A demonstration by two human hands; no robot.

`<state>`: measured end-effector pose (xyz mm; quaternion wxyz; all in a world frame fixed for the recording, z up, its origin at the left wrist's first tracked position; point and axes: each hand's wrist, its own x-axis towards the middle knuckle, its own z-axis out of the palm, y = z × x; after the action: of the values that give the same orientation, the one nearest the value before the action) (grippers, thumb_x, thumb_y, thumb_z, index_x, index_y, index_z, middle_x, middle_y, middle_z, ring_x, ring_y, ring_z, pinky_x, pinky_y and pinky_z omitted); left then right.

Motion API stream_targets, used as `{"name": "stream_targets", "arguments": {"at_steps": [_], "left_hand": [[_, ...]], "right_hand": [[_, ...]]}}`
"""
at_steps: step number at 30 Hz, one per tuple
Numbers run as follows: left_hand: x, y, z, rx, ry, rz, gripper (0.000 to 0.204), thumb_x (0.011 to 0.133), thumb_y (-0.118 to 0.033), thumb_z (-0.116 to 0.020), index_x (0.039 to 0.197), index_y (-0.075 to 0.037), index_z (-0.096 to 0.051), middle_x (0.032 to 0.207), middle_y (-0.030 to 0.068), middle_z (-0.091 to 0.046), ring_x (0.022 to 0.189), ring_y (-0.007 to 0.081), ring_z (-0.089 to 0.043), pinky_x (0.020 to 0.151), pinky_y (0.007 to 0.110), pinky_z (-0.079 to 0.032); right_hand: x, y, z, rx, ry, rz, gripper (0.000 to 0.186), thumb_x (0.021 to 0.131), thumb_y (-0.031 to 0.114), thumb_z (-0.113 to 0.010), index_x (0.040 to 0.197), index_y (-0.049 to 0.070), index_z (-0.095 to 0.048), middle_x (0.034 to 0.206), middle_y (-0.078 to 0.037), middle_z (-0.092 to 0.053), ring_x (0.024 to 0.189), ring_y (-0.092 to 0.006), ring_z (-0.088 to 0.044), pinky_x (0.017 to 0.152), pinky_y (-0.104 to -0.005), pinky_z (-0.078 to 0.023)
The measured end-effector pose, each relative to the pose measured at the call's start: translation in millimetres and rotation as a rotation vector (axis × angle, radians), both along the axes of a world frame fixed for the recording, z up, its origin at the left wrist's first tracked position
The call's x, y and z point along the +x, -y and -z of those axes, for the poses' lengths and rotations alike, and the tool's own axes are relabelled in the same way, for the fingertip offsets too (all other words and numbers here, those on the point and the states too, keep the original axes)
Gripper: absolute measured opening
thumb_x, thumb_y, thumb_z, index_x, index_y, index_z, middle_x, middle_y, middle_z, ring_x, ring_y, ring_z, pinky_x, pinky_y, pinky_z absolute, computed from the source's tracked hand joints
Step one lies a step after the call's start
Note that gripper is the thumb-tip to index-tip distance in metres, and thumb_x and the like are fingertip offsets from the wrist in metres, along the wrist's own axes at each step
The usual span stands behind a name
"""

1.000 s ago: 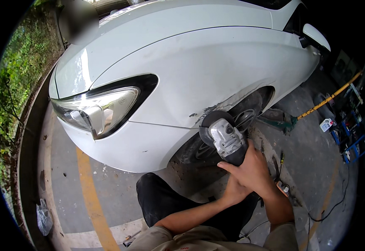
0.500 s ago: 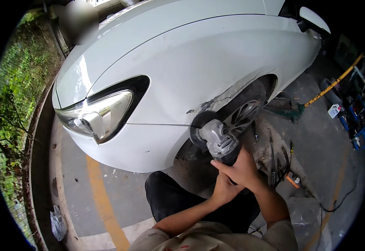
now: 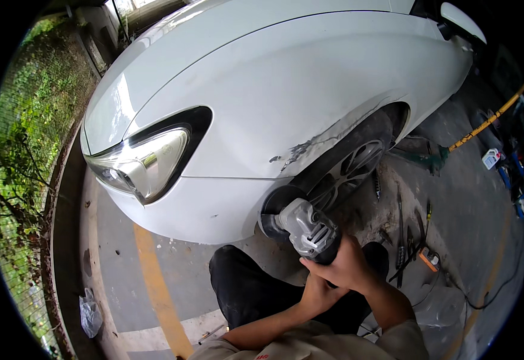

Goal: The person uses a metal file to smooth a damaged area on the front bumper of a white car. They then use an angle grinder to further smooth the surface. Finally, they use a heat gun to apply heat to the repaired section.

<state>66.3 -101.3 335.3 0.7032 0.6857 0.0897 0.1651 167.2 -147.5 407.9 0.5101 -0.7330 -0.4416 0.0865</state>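
Observation:
My right hand (image 3: pixel 349 267) is wrapped round the body of a silver-and-black angle grinder (image 3: pixel 307 228). My left hand (image 3: pixel 318 291) grips it lower down, partly hidden under the right. The grinder's dark disc (image 3: pixel 273 219) is at the lower front edge of the wheel arch on a white car (image 3: pixel 244 78), beside the alloy wheel (image 3: pixel 354 168); I cannot tell whether it touches. Above the disc, the fender has a dark, scraped, cracked patch (image 3: pixel 297 153) along the arch. The headlight (image 3: pixel 142 162) is to the left.
A floor jack (image 3: pixel 436 153) with a yellow handle stands right of the wheel. Hand tools (image 3: pixel 400 255), an orange item (image 3: pixel 429 259), cables and a blue organizer (image 3: pixel 517 186) lie on the right. A plastic bag (image 3: pixel 90 312) rests left, near a kerb and fence with greenery (image 3: pixel 34 150).
The grinder and both hands have moved down and left, leaving the scraped patch uncovered. Small orange sparks near the wheel half a second ago are not visible now.

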Motion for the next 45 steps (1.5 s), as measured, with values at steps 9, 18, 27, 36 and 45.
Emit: {"name": "stream_targets", "arguments": {"at_steps": [9,18,27,36,45], "left_hand": [[7,-15,13,0.116,0.110,-0.069,0.052,0.071,-0.010,-0.078,0.113,0.005,-0.051,0.105,0.0134,-0.060,0.096,0.0217,-0.061,0.080,0.033,-0.049],[14,-27,2,0.129,0.085,-0.081,0.061,0.071,-0.012,-0.078,0.120,0.005,-0.046,0.115,0.0152,-0.056,0.106,0.0238,-0.056,0.089,0.036,-0.046],[17,-27,7,0.198,0.100,-0.097,0.063,0.071,-0.013,-0.078,0.122,0.005,-0.045,0.117,0.0154,-0.055,0.106,0.0233,-0.056,0.088,0.035,-0.047],[27,-26,-1,0.159,0.115,-0.107,0.056,0.072,-0.010,-0.078,0.117,0.006,-0.048,0.111,0.0141,-0.058,0.103,0.0220,-0.058,0.085,0.034,-0.048],[31,-28,1,0.163,0.092,-0.067,0.049,0.073,-0.008,-0.076,0.113,0.006,-0.051,0.104,0.0123,-0.062,0.095,0.0192,-0.062,0.077,0.031,-0.051]], "right_hand": [[1,-20,-2,0.068,-0.017,0.007,0.057,0.067,0.026,-0.081,0.106,-0.005,-0.053,0.093,-0.020,-0.064,0.085,-0.0332,-0.066,0.075,-0.0387,-0.051],[10,-27,8,0.122,-0.055,0.037,0.055,0.067,0.026,-0.080,0.105,-0.004,-0.054,0.091,-0.019,-0.064,0.084,-0.0326,-0.066,0.074,-0.0387,-0.051],[13,-26,0,0.144,-0.079,-0.004,0.054,0.068,0.024,-0.079,0.105,-0.005,-0.054,0.091,-0.020,-0.065,0.085,-0.0322,-0.066,0.074,-0.0381,-0.051],[20,-22,0,0.170,-0.099,0.030,0.052,0.068,0.020,-0.079,0.108,-0.004,-0.055,0.096,-0.017,-0.064,0.089,-0.0263,-0.065,0.079,-0.0361,-0.050],[26,-23,-1,0.210,-0.055,0.047,0.060,0.068,0.029,-0.079,0.110,-0.005,-0.051,0.094,-0.021,-0.064,0.086,-0.0346,-0.066,0.075,-0.0404,-0.052]]}}
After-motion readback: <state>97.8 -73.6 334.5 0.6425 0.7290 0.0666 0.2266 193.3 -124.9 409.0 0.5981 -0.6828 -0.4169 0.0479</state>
